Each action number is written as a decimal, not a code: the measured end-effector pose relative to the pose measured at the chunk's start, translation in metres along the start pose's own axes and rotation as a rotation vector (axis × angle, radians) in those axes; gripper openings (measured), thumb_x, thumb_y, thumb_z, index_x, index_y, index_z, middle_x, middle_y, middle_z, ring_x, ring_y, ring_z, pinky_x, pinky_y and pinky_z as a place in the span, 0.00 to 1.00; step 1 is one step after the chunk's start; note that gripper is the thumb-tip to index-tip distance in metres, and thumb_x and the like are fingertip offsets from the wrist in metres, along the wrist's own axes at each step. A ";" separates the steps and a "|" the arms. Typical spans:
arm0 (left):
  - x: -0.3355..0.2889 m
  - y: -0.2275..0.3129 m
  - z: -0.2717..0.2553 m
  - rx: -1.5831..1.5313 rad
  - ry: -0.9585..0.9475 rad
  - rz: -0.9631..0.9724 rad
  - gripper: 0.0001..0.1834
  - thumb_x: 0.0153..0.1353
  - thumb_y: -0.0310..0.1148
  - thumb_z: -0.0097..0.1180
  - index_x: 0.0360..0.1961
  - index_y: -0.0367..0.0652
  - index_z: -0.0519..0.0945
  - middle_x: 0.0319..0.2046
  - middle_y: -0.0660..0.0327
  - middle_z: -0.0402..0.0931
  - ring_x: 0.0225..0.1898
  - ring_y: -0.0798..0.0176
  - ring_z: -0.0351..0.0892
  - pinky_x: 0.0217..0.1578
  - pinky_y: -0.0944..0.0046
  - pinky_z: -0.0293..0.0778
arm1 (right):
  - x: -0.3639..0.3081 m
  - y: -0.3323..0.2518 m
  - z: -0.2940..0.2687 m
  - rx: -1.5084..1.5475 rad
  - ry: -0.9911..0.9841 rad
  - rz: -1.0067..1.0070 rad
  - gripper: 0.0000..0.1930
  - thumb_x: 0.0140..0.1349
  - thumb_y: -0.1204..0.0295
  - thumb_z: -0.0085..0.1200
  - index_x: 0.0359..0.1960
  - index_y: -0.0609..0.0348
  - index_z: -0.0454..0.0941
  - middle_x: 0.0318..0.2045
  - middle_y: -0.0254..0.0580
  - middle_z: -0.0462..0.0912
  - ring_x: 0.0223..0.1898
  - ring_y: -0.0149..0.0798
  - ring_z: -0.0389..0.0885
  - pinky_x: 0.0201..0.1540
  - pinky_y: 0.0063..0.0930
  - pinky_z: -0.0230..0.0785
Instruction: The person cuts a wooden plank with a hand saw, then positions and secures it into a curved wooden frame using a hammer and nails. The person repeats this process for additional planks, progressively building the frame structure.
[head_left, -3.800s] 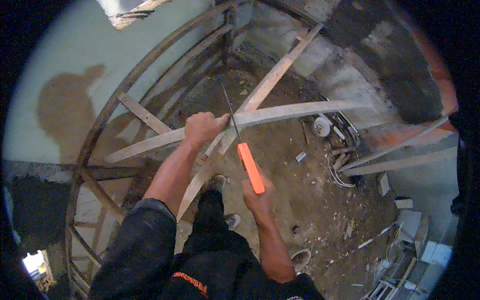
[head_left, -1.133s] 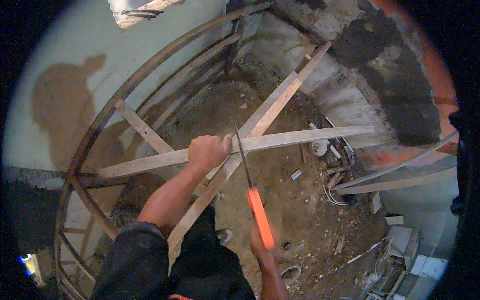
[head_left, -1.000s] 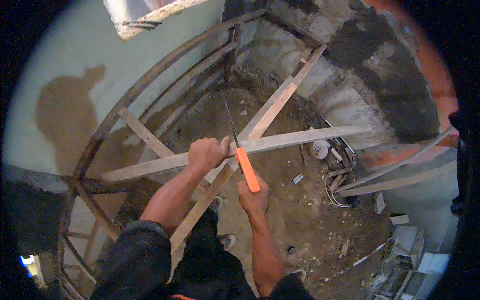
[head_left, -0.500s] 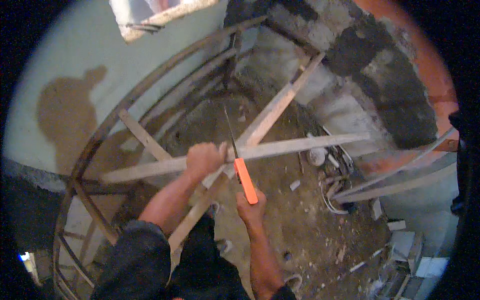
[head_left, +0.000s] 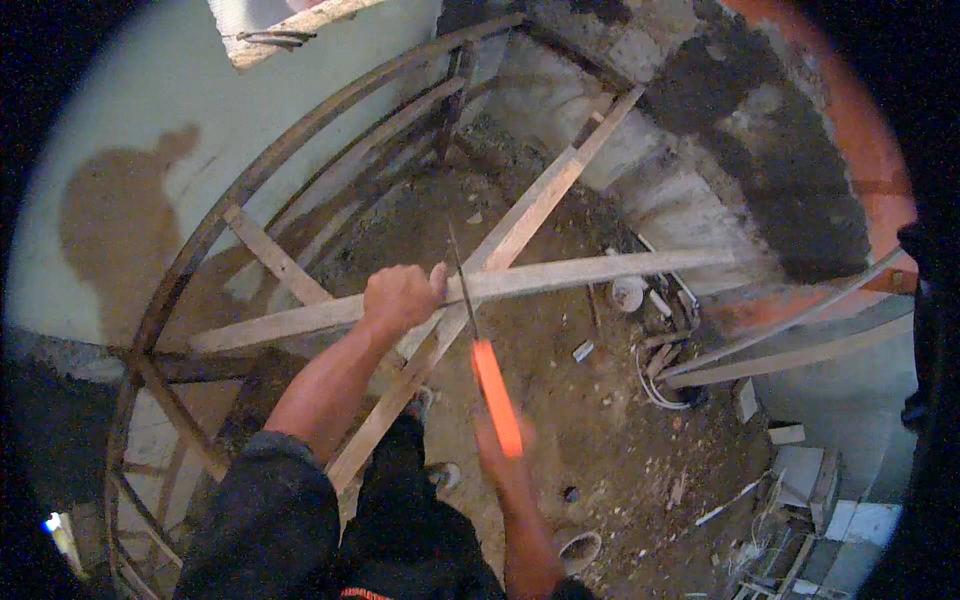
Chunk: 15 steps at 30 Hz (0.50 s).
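Observation:
My left hand (head_left: pixel 398 298) is closed around a long pale wooden batten (head_left: pixel 590 273) that runs crosswise in front of me. In my right hand (head_left: pixel 503 445), blurred by motion, is the orange handle of a handsaw (head_left: pixel 497 398). The narrow dark blade crosses the batten just right of my left hand, its tip pointing away from me. Below the batten, a second wooden beam (head_left: pixel 545 212) passes diagonally from near my legs to the far right. Whether the blade has cut into the batten cannot be made out.
A dark timber frame (head_left: pixel 255 180) curves along the left, with a short cross-strut (head_left: pixel 280 262). The dirt floor (head_left: pixel 610 470) is littered with debris. At right lie coiled white cable (head_left: pixel 655 395), a white cup-like object (head_left: pixel 627 293) and stacked pieces (head_left: pixel 800 475). A rough plastered wall (head_left: pixel 700 200) stands beyond.
My right hand has drawn the saw back toward me, so its handle sits lower. My left hand still grips the batten. The whole view has shifted slightly.

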<state>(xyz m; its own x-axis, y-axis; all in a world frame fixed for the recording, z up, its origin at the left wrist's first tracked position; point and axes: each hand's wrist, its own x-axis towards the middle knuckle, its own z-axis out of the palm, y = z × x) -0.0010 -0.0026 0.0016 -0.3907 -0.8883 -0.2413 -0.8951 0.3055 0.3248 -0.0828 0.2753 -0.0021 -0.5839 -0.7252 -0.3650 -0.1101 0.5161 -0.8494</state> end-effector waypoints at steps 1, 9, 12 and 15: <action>0.002 0.000 0.002 -0.010 0.058 0.022 0.37 0.71 0.58 0.37 0.28 0.36 0.87 0.28 0.42 0.83 0.33 0.39 0.85 0.39 0.45 0.80 | -0.029 0.018 -0.013 -0.234 0.177 -0.448 0.20 0.55 0.75 0.58 0.51 0.65 0.80 0.29 0.38 0.80 0.30 0.34 0.79 0.35 0.31 0.73; -0.006 0.001 -0.001 -0.006 0.062 0.035 0.37 0.71 0.58 0.37 0.28 0.36 0.87 0.29 0.42 0.84 0.33 0.38 0.85 0.40 0.45 0.80 | 0.066 -0.015 0.024 -0.033 0.045 -0.254 0.09 0.55 0.74 0.57 0.37 0.63 0.79 0.23 0.37 0.77 0.27 0.35 0.76 0.32 0.33 0.70; -0.005 0.006 -0.006 -0.015 0.106 0.041 0.37 0.71 0.57 0.37 0.27 0.35 0.87 0.29 0.41 0.84 0.34 0.38 0.85 0.41 0.44 0.80 | 0.064 -0.024 0.022 0.056 0.061 -0.103 0.09 0.57 0.71 0.58 0.36 0.62 0.78 0.23 0.34 0.76 0.26 0.35 0.74 0.31 0.33 0.69; 0.001 0.004 -0.002 0.018 0.077 0.032 0.37 0.71 0.56 0.38 0.26 0.35 0.87 0.29 0.41 0.83 0.34 0.38 0.85 0.40 0.43 0.79 | -0.033 -0.002 -0.023 -0.151 0.131 -0.266 0.18 0.58 0.70 0.60 0.50 0.62 0.81 0.32 0.39 0.81 0.31 0.34 0.78 0.35 0.33 0.73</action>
<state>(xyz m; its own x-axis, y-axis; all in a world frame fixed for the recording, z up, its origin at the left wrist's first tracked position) -0.0041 -0.0028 0.0047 -0.4019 -0.9016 -0.1599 -0.8866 0.3394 0.3143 -0.0817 0.3086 0.0205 -0.6162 -0.7838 -0.0771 -0.3851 0.3853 -0.8386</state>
